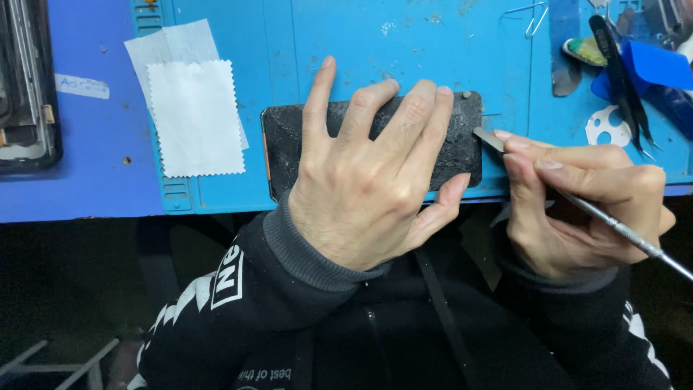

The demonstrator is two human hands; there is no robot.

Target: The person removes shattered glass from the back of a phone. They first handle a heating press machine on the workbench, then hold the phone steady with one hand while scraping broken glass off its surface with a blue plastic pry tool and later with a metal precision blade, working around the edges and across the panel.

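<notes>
Blue silicone mat on worktop. Black cracked rectangular phone panel lies flat, long axis left-right. Left hand spread flat, pressing it. Right hand pinches thin metal pry tool, tip at panel's right edge.

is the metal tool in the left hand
No, the right hand holds the metal tool; the left hand presses the dark panel.

black hooded sweatshirt, grey ribbed cuffs, white lettering on left sleeve
</notes>
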